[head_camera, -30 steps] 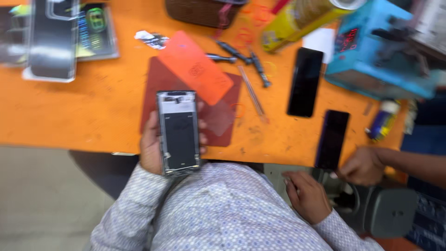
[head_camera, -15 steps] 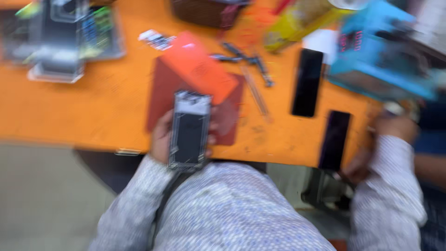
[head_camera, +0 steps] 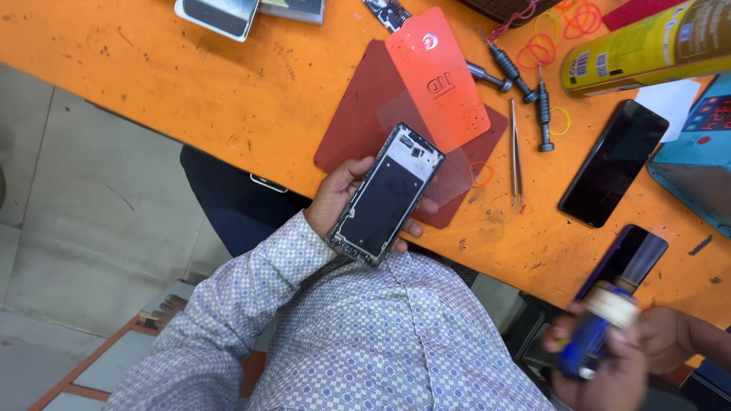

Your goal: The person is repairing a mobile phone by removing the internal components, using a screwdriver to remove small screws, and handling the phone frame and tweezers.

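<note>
- While I watch from the head camera, my left hand (head_camera: 343,199) grips an opened phone (head_camera: 386,194) from beneath, fingers wrapped round both long edges, holding it just off the near edge of the orange table (head_camera: 190,84).
- That phone has its back off: I see the bare frame, a dark panel filling most of it and small parts at the top end. So I judge the opening done and the closing-up left.
- Behind it, a dark red mat (head_camera: 358,114) lies on the table with an orange card (head_camera: 438,80) resting tilted across it.
- Further right, loose screwdrivers (head_camera: 525,84) and thin tweezers (head_camera: 516,156) lie beside the mat, untouched, with rubber bands (head_camera: 544,53) scattered near them.
- Next, a dark phone (head_camera: 613,164) lies face up, and a second one (head_camera: 624,259) sits at the near edge, well apart from the opened one.
- At the far right, my right hand (head_camera: 601,358) is closed round a small blue bottle (head_camera: 594,335) with a white cap, below table level; it is blurred, and another hand (head_camera: 670,339) is right beside it.
- I judge gluing or cleaning may be the step in hand.
</note>
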